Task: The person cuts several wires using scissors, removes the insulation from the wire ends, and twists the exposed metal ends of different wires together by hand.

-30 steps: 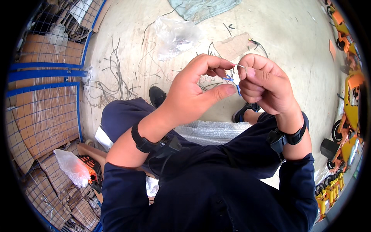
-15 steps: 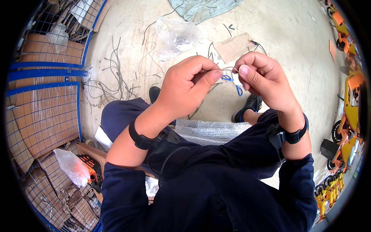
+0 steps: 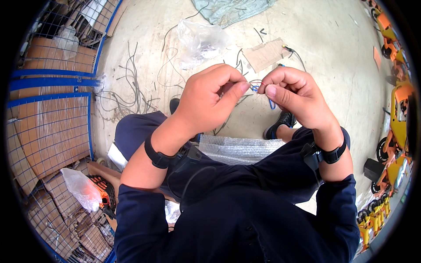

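Note:
My left hand (image 3: 212,96) pinches a thin red and dark wire (image 3: 258,81) between thumb and fingertips. My right hand (image 3: 298,96) grips the other part of it just to the right, with thumb against index finger and the other fingers curled. The short span of wire arches between the two hands, above my lap. Behind it, blue-handled scissors (image 3: 272,103) lie on the floor, partly hidden by my fingers.
Loose cables (image 3: 133,79), a clear plastic bag (image 3: 199,39), cardboard (image 3: 265,55) and a grey-green sheet (image 3: 230,11) lie on the floor. Bubble wrap (image 3: 237,149) is between my legs. A blue mesh cage (image 3: 89,127) stands left; yellow-orange wheeled items (image 3: 397,122) line the right.
My left hand has drawn slightly left and closed its thumb onto the wire. My right hand's fingertips have moved down and left, keeping hold of the wire.

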`<act>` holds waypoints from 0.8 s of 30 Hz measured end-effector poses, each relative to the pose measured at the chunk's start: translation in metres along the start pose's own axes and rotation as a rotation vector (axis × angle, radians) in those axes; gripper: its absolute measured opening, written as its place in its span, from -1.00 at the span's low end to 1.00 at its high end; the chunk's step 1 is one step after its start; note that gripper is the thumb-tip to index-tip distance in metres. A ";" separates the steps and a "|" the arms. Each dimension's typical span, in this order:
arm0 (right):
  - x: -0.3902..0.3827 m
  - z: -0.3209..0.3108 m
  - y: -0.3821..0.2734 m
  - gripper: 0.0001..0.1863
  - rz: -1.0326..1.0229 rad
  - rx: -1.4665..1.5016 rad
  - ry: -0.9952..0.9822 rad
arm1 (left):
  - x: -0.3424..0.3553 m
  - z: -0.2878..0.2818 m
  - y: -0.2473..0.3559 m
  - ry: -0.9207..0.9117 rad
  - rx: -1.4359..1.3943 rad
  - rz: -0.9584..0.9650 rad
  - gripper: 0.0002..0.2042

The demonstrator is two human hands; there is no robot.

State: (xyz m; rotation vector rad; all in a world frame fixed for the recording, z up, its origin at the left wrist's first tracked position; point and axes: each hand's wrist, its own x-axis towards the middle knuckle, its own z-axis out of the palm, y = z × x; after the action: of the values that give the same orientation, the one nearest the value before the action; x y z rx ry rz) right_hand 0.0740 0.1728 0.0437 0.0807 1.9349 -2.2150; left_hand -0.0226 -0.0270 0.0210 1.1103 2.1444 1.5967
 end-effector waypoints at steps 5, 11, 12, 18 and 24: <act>0.002 0.008 0.002 -0.86 -0.014 -0.025 0.140 | 0.013 0.005 -0.015 0.352 0.418 0.444 -0.82; 0.003 0.022 0.015 -0.89 -0.127 -0.164 0.177 | -0.002 0.015 -0.005 0.081 0.294 0.373 -0.74; 0.002 0.023 0.016 -0.89 -0.154 -0.224 0.178 | -0.003 0.015 -0.006 0.077 0.323 0.367 -0.74; -0.002 0.026 0.012 -0.89 -0.225 -0.487 0.129 | -0.002 0.009 -0.001 -0.065 0.389 0.316 -0.82; -0.004 0.027 0.003 -0.87 -0.016 -0.304 0.057 | -0.003 0.002 0.001 -0.183 0.234 0.219 -0.81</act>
State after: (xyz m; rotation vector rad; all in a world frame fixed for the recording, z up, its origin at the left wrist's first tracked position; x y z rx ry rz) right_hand 0.0810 0.1462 0.0451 0.0834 2.2850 -1.9198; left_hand -0.0187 -0.0277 0.0203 1.5467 2.1893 1.2868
